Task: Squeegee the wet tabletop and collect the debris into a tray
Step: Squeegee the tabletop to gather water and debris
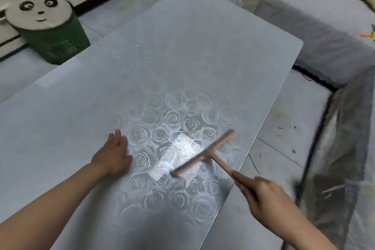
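Handle of pink T-shaped squeegee clenched in right grip, by right edge of grey rose-patterned tabletop. Blade sits ahead of grip, long axis diagonal, near-left to far-right; blurred, so contact with surface unclear. Left grip released, flat on tabletop just left of blade. White wet streaks and specks lie well beyond blade toward far edge. Left grip nearer them, but right holds tool, so forward reach likely. Tray not in view.
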